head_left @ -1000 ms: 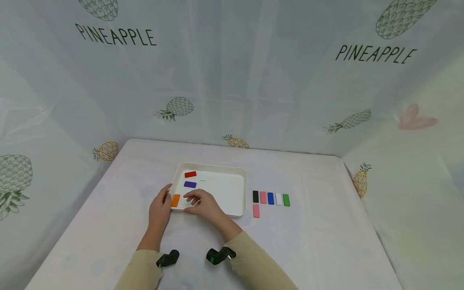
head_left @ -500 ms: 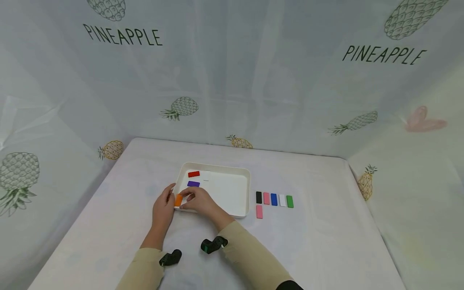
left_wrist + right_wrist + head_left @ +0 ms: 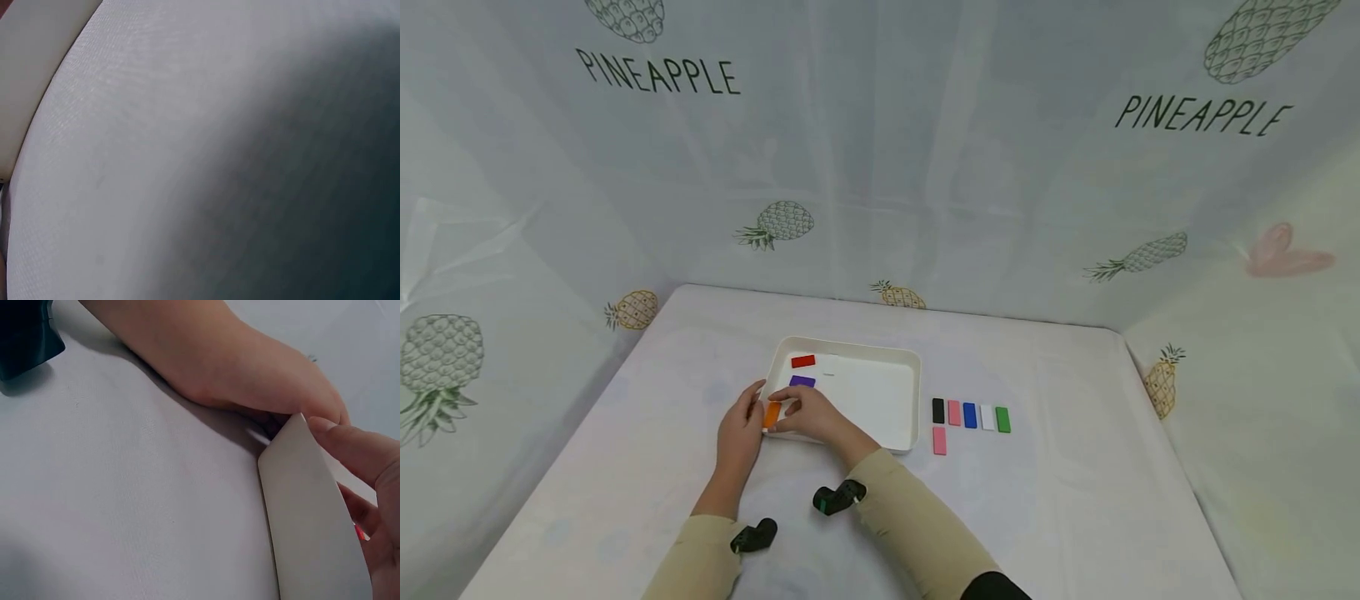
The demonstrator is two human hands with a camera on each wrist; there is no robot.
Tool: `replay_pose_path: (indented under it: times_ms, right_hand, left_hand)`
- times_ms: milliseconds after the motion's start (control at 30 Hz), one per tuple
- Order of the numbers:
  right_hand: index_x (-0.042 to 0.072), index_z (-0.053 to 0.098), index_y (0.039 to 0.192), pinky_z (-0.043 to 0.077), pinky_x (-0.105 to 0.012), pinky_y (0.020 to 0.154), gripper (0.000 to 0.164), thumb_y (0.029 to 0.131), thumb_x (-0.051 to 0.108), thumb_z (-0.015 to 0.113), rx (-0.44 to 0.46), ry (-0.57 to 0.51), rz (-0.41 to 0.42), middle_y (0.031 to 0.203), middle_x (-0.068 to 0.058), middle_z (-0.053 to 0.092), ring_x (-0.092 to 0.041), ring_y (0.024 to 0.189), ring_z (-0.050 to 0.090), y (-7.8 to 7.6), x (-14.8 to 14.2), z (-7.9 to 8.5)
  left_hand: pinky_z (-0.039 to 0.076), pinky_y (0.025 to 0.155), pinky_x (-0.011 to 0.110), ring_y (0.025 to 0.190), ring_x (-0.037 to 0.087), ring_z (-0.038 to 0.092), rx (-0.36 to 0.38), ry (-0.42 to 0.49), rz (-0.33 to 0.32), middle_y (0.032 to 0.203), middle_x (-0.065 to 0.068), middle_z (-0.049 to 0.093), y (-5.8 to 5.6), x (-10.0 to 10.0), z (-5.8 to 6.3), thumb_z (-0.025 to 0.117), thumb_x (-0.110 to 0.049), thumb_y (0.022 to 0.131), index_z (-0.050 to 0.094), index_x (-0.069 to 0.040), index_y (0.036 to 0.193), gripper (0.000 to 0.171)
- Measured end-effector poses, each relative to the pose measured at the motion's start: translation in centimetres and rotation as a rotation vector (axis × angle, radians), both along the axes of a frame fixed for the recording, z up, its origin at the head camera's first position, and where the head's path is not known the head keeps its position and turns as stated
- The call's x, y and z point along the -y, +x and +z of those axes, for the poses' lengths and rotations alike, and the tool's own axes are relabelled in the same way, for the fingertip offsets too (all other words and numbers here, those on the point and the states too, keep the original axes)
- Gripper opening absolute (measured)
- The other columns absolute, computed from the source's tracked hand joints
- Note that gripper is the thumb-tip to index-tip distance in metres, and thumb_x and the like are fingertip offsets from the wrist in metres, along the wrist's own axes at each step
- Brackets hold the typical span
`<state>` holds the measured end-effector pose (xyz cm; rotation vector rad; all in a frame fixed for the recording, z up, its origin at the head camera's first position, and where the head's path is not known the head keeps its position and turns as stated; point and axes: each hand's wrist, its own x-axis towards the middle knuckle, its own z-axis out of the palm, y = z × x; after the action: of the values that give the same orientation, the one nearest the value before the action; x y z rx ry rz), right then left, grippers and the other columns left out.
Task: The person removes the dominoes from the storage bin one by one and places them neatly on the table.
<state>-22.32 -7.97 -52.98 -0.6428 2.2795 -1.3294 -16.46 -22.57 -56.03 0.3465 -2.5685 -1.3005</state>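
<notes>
My left hand [image 3: 740, 432] holds the left wall of a shallow white tray [image 3: 917, 408]. Inside the tray's near left corner is an orange block [image 3: 772, 414], a small flat rectangle. My right hand [image 3: 812, 417] pinches it lengthwise, index finger at the far end and thumb at the near end. A purple block [image 3: 802, 381] and a red block [image 3: 802, 361] lie farther back in the tray. In the right wrist view, the thumb of my right hand [image 3: 369, 456] reaches over the wall of the tray [image 3: 312, 525]; the orange block is hidden there.
Right of the tray, a row on the white table [image 3: 1075, 467] has black [image 3: 938, 410], pink [image 3: 954, 412], blue [image 3: 970, 415], white [image 3: 987, 417] and green [image 3: 1003, 419] blocks. Another pink block [image 3: 939, 441] lies in front. A pineapple-print curtain [image 3: 880, 167] encloses the table.
My right hand has moved left from beside the orange block and taken hold of it; the block is turned slightly. My left hand stays at the tray wall. The head view has shifted a little.
</notes>
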Motion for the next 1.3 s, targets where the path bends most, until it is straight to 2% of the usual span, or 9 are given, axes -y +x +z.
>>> replay_pose_path:
  times_ms: [167,300,600,933,1200,1300]
  right_hand:
    - [0.017,0.067,0.125,0.049,-0.02,0.069,0.05,0.078,0.022,0.083,0.044,0.002,0.003,0.114,0.007,0.063,-0.007,0.085,0.054,-0.02,-0.13,-0.18]
    - [0.015,0.067,0.124,0.049,-0.02,0.071,0.048,0.079,0.021,0.083,0.075,-0.024,0.011,0.107,0.007,0.063,-0.007,0.086,0.053,-0.05,-0.17,-0.3]
    - [0.012,0.068,0.121,0.048,-0.019,0.071,0.044,0.08,0.018,0.082,0.061,-0.068,0.031,0.102,0.007,0.063,-0.006,0.085,0.052,-0.16,-0.22,-0.78]
    - [0.012,0.07,0.116,0.047,-0.018,0.076,0.038,0.08,0.015,0.081,0.045,-0.091,0.04,0.106,0.006,0.064,-0.008,0.092,0.054,-0.01,-0.49,-0.64]
    - [0.01,0.076,0.106,0.049,-0.02,0.067,0.028,0.08,0.016,0.081,0.046,-0.059,0.036,0.086,0.009,0.064,-0.005,0.078,0.055,0.0,-0.51,-0.44]
    - [0.009,0.076,0.104,0.05,-0.02,0.068,0.026,0.079,0.017,0.082,0.044,-0.062,0.034,0.086,0.01,0.066,-0.004,0.078,0.056,-0.03,-0.53,-0.54]
  left_hand:
    - [0.049,0.086,0.044,0.101,0.029,0.058,0.0,0.009,-0.005,0.123,0.016,0.062,0.05,-0.07,0.27,0.042,-0.019,0.103,0.05,-0.011,0.141,0.04]
    - [0.048,0.086,0.045,0.101,0.029,0.058,0.003,0.01,-0.004,0.122,0.016,0.062,0.06,-0.04,0.41,0.041,-0.019,0.103,0.05,-0.011,0.141,0.04]
    - [0.047,0.089,0.047,0.104,0.029,0.058,-0.006,0.008,0.004,0.123,0.015,0.063,-0.11,0.03,0.11,0.041,-0.018,0.103,0.051,-0.011,0.14,0.04]
    - [0.047,0.088,0.047,0.105,0.029,0.058,-0.003,0.008,0.005,0.124,0.016,0.062,-0.18,-0.01,-0.01,0.041,-0.018,0.103,0.051,-0.011,0.141,0.04]
    - [0.048,0.09,0.048,0.106,0.03,0.058,-0.011,0.019,0.009,0.124,0.016,0.062,-0.05,-0.14,0.04,0.044,-0.016,0.102,0.052,-0.011,0.139,0.039]
    - [0.048,0.089,0.047,0.106,0.029,0.058,-0.018,0.018,0.009,0.124,0.016,0.062,-0.1,-0.12,-0.07,0.043,-0.016,0.102,0.052,-0.011,0.139,0.039]
